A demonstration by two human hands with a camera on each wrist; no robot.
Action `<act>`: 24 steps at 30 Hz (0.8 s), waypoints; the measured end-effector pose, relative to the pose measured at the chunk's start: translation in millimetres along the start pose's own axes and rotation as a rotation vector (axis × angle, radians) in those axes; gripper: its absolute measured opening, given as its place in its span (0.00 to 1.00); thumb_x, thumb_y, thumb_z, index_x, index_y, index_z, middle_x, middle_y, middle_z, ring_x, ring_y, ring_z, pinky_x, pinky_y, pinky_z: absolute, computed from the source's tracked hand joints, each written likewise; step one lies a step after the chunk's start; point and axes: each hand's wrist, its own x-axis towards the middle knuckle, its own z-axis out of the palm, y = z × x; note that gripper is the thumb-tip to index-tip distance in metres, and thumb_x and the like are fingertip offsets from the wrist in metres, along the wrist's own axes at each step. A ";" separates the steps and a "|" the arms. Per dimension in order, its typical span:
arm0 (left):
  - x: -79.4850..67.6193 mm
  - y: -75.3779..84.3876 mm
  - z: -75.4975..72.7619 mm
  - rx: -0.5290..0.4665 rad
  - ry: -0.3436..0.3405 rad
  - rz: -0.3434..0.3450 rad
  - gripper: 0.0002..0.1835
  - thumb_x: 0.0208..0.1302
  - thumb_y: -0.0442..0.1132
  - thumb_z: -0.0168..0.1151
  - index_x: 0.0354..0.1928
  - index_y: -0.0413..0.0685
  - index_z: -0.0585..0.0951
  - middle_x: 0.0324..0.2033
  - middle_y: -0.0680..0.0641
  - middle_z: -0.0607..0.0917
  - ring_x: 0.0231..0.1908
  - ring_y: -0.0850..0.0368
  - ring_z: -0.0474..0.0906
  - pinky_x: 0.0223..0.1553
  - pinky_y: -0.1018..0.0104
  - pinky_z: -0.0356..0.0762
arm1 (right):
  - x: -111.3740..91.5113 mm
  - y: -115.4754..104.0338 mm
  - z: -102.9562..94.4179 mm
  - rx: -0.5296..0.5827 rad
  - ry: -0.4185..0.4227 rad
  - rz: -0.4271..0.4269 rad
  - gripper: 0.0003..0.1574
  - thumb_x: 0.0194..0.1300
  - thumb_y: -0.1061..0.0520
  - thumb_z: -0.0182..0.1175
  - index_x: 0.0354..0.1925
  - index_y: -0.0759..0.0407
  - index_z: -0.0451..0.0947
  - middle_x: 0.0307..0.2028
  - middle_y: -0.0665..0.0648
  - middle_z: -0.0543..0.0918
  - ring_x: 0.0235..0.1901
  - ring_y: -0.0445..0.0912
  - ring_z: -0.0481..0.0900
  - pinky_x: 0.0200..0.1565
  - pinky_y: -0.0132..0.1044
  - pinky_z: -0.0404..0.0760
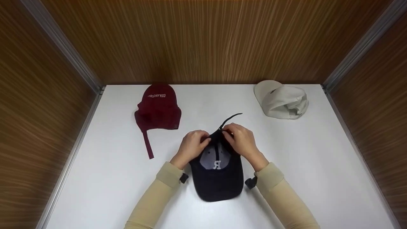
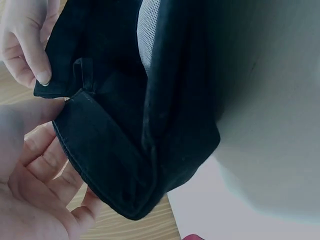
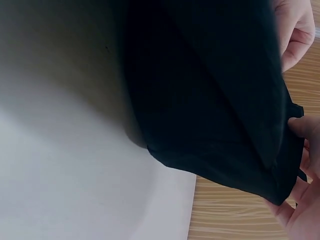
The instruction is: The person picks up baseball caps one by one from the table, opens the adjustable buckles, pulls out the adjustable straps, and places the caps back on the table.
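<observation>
At the far, strap end of the black cap (image 1: 217, 187), the left hand (image 1: 192, 145) pinches the rear edge from one side and the right hand (image 1: 243, 140) pinches it from the other, thumbs and fingertips closed on the fabric, neither hand clearly nearer. From them the cap's long axis runs back toward the person, inside facing up and brim nearest the body, while a loose strap end (image 1: 229, 119) sticks out past the fingertips. Beyond the cap on the counter (image 1: 105, 187), a maroon cap (image 1: 160, 111) lies left, a beige cap (image 1: 283, 101) right.
</observation>
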 end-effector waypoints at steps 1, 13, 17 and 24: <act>-0.1 0.6 -0.3 0.003 0.006 -0.004 0.07 0.64 0.38 0.66 0.38 0.43 0.86 0.36 0.47 0.87 0.38 0.51 0.83 0.43 0.56 0.78 | -0.1 -0.1 -0.1 -0.001 0.001 0.008 0.04 0.65 0.57 0.66 0.37 0.57 0.82 0.34 0.53 0.84 0.33 0.49 0.82 0.33 0.47 0.80; -3.8 5.1 -6.2 0.056 0.076 -0.057 0.06 0.64 0.39 0.66 0.38 0.45 0.87 0.34 0.50 0.87 0.36 0.53 0.83 0.40 0.57 0.78 | -1.4 3.3 -2.1 -0.023 0.170 0.093 0.04 0.60 0.60 0.68 0.34 0.60 0.84 0.29 0.55 0.86 0.27 0.50 0.83 0.27 0.49 0.79; -4.6 4.7 -7.2 0.062 0.093 -0.064 0.06 0.65 0.40 0.66 0.39 0.46 0.87 0.34 0.50 0.87 0.37 0.53 0.83 0.40 0.56 0.78 | -1.5 4.4 -2.3 -0.034 0.218 0.092 0.04 0.58 0.60 0.69 0.32 0.60 0.85 0.27 0.54 0.86 0.25 0.50 0.83 0.26 0.49 0.78; -5.2 3.1 -7.5 0.084 0.145 -0.072 0.05 0.63 0.40 0.67 0.37 0.46 0.88 0.31 0.51 0.87 0.33 0.54 0.83 0.36 0.57 0.78 | -2.5 7.2 -1.5 -0.057 0.269 0.107 0.04 0.54 0.61 0.70 0.31 0.59 0.86 0.26 0.54 0.86 0.23 0.50 0.83 0.25 0.48 0.78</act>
